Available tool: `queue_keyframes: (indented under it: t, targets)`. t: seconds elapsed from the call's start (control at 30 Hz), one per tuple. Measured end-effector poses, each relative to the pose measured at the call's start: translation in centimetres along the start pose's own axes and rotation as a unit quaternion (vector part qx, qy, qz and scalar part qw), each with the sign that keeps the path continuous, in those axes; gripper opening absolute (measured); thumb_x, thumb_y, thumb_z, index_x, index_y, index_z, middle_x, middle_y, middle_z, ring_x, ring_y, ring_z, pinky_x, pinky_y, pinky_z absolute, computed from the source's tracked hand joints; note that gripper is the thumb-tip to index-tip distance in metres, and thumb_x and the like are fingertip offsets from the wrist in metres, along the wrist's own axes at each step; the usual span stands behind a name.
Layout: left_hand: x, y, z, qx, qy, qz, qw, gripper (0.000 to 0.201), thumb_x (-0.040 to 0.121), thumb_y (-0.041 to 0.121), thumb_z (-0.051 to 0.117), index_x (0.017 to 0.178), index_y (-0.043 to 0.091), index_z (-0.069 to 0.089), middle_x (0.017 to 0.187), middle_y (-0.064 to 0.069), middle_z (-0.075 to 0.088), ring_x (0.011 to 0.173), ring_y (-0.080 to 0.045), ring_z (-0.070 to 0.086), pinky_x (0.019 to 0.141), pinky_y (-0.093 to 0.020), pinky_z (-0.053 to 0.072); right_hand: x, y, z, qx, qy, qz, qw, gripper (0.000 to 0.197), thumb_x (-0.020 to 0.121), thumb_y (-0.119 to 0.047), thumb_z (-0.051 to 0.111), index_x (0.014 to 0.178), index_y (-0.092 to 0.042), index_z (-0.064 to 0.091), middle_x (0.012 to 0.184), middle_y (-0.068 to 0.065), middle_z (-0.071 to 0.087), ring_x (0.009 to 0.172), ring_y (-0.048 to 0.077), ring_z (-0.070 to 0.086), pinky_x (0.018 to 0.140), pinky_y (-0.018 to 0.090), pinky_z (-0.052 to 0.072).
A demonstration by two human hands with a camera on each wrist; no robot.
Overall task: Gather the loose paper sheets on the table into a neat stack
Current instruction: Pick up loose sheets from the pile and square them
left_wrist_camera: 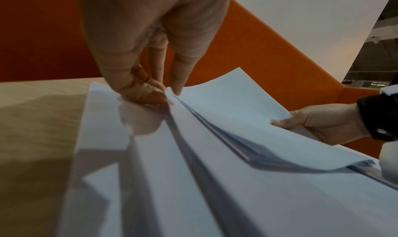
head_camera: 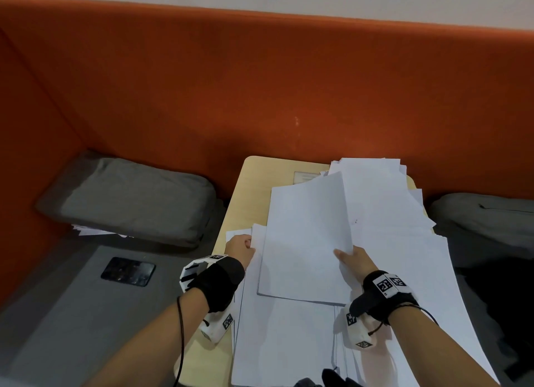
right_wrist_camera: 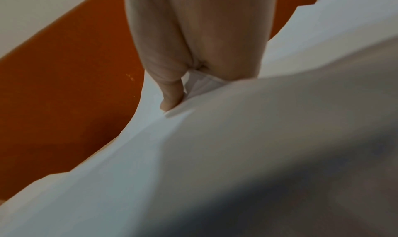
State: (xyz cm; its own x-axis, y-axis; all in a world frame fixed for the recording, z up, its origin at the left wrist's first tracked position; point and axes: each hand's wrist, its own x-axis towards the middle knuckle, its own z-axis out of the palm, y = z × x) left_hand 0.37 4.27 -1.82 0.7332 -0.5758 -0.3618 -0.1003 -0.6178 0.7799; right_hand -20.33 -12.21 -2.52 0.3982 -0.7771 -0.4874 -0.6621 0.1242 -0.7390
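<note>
A thin bundle of white sheets (head_camera: pixel 306 236) is held slightly raised over the wooden table (head_camera: pixel 251 181). My left hand (head_camera: pixel 241 249) pinches the bundle's left edge, thumb on top and curled fingers (left_wrist_camera: pixel 146 94) against the sheets below. My right hand (head_camera: pixel 351 261) grips the bundle's right edge, thumb (right_wrist_camera: pixel 172 96) on top, other fingers hidden underneath. The bundle (left_wrist_camera: pixel 237 121) sags in the middle. More loose sheets (head_camera: pixel 384 201) lie spread under and beyond it, and a lower layer (head_camera: pixel 283 343) reaches the near edge.
An orange padded wall (head_camera: pixel 260 83) backs the table. Grey cushions sit left (head_camera: pixel 130 199) and right (head_camera: pixel 485 213), with a few papers (head_camera: pixel 86 230) under the left one. A black phone (head_camera: pixel 128 271) lies on the grey seat at left.
</note>
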Motion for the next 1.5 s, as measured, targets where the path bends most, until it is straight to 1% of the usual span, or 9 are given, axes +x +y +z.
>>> queue_keyframes:
  t: [0.17, 0.23, 0.33, 0.43, 0.57, 0.8, 1.13, 1.33, 1.5]
  targets:
    - [-0.2, -0.4, -0.4, 0.006, -0.023, 0.025, 0.999, 0.023, 0.081, -0.011, 0.043, 0.076, 0.005, 0.059, 0.076, -0.012, 0.057, 0.071, -0.023, 0.046, 0.066, -0.024, 0.035, 0.1, 0.0, 0.0, 0.008, -0.002, -0.006, 1.000, 0.031, 0.094, -0.015, 0.053, 0.117, 0.006, 0.055, 0.096, 0.015, 0.056, 0.087, 0.026, 0.051, 0.078, 0.031, 0.038]
    - [-0.4, -0.4, -0.3, 0.015, -0.033, 0.033, 0.999, 0.019, 0.082, -0.010, 0.044, 0.075, 0.002, 0.056, 0.076, -0.012, 0.057, 0.071, -0.023, 0.046, 0.064, -0.022, 0.036, 0.1, 0.1, 0.0, 0.010, -0.001, -0.007, 1.000, 0.031, 0.094, -0.015, 0.054, 0.117, 0.006, 0.055, 0.096, 0.015, 0.056, 0.088, 0.026, 0.051, 0.078, 0.031, 0.038]
    - [-0.9, -0.1, -0.4, 0.039, -0.020, 0.042, 0.998, 0.031, 0.083, -0.010, 0.044, 0.061, 0.011, 0.039, 0.068, -0.002, 0.035, 0.065, -0.021, 0.034, 0.056, -0.024, 0.032, 0.1, 0.3, 0.1, 0.018, 0.001, -0.007, 1.000, 0.033, 0.094, -0.015, 0.054, 0.118, 0.007, 0.055, 0.096, 0.015, 0.056, 0.088, 0.026, 0.051, 0.079, 0.031, 0.038]
    - [-1.0, 0.3, -0.4, 0.078, -0.003, 0.051, 0.996, 0.014, 0.087, -0.005, 0.048, 0.081, 0.005, 0.055, 0.080, -0.006, 0.044, 0.078, -0.029, 0.046, 0.071, -0.030, 0.043, 0.0, 0.3, 0.1, 0.019, 0.000, -0.006, 1.000, 0.034, 0.094, -0.016, 0.054, 0.119, 0.006, 0.055, 0.097, 0.015, 0.056, 0.088, 0.026, 0.051, 0.078, 0.031, 0.037]
    - [-1.0, 0.3, -0.2, 0.055, 0.006, 0.060, 0.997, 0.025, 0.090, 0.001, 0.053, 0.113, 0.004, 0.062, 0.108, -0.014, 0.061, 0.101, -0.027, 0.057, 0.086, -0.025, 0.044, -0.2, 0.3, 0.0, 0.023, 0.001, -0.007, 1.000, 0.033, 0.094, -0.016, 0.053, 0.118, 0.006, 0.054, 0.097, 0.015, 0.055, 0.088, 0.026, 0.050, 0.078, 0.030, 0.037]
    - [-1.1, 0.4, -0.4, 0.065, 0.010, 0.076, 0.995, 0.037, 0.093, 0.003, 0.050, 0.129, 0.009, 0.054, 0.116, -0.014, 0.063, 0.105, -0.028, 0.057, 0.083, -0.022, 0.041, -0.3, 0.2, 0.1, 0.029, 0.004, 0.000, 1.000, 0.031, 0.094, -0.017, 0.053, 0.118, 0.004, 0.055, 0.097, 0.015, 0.056, 0.088, 0.026, 0.051, 0.078, 0.031, 0.038]
    - [-0.9, -0.1, -0.4, 0.092, 0.007, 0.087, 0.992, 0.030, 0.093, -0.001, 0.047, 0.118, 0.004, 0.061, 0.107, -0.018, 0.065, 0.102, -0.030, 0.058, 0.077, -0.019, 0.039, -0.3, 0.3, 0.1, 0.012, 0.005, -0.007, 1.000, 0.028, 0.093, -0.016, 0.054, 0.110, 0.007, 0.057, 0.092, 0.016, 0.056, 0.083, 0.026, 0.050, 0.075, 0.031, 0.038]
    - [-0.9, 0.2, -0.3, 0.096, 0.012, 0.064, 0.993, 0.035, 0.093, 0.001, 0.049, 0.127, 0.004, 0.055, 0.125, -0.015, 0.060, 0.114, -0.028, 0.056, 0.099, -0.029, 0.043, -0.5, 0.1, 0.1, 0.021, 0.004, -0.009, 1.000, 0.017, 0.093, -0.016, 0.054, 0.102, -0.001, 0.055, 0.090, 0.015, 0.055, 0.082, 0.026, 0.050, 0.074, 0.031, 0.038]
    - [-1.2, 0.3, -0.1, 0.133, 0.022, 0.067, 0.989, 0.018, 0.089, 0.015, 0.059, 0.094, -0.001, 0.065, 0.117, -0.017, 0.060, 0.107, -0.027, 0.056, 0.086, -0.025, 0.041, -0.5, 0.1, 0.1, 0.023, 0.003, -0.011, 1.000, 0.018, 0.093, -0.016, 0.054, 0.103, -0.001, 0.055, 0.087, 0.013, 0.055, 0.082, 0.026, 0.050, 0.073, 0.031, 0.038]
